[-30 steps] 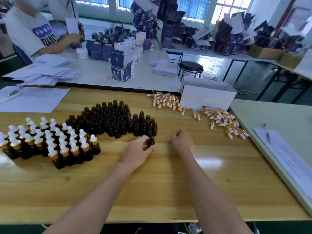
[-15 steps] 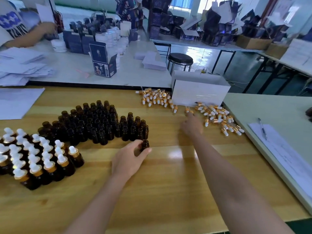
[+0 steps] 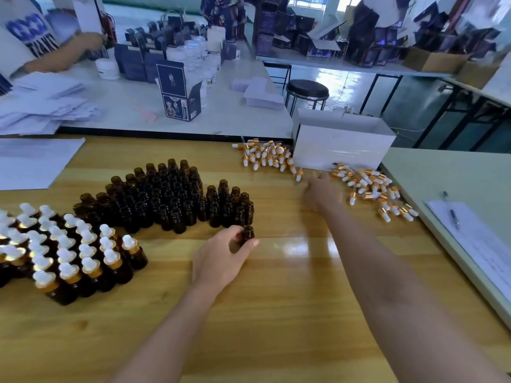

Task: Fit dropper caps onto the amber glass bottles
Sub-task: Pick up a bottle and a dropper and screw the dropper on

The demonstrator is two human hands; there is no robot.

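My right hand (image 3: pixel 322 193) has left the bottle (image 3: pixel 248 234) my left hand (image 3: pixel 221 261) grips and reaches, open and empty, toward dropper caps (image 3: pixel 367 186) just beyond its fingertips; capping comes next.

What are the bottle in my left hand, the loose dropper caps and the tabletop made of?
Bottle in the left hand: glossy dark amber glass, by its sheen. Dropper caps: shiny gold collars, metal or metallised plastic; matte white bulbs, probably rubber. Tabletop: lacquered wood grain with glare; solid or veneer unclear.

wooden table (image 3: pixel 276 313) | uncapped amber bottles (image 3: pixel 171 194) | capped bottles (image 3: pixel 69 252) | loose dropper caps (image 3: pixel 268 157) | white box (image 3: pixel 343 150) | paper sheet (image 3: pixel 36 161)
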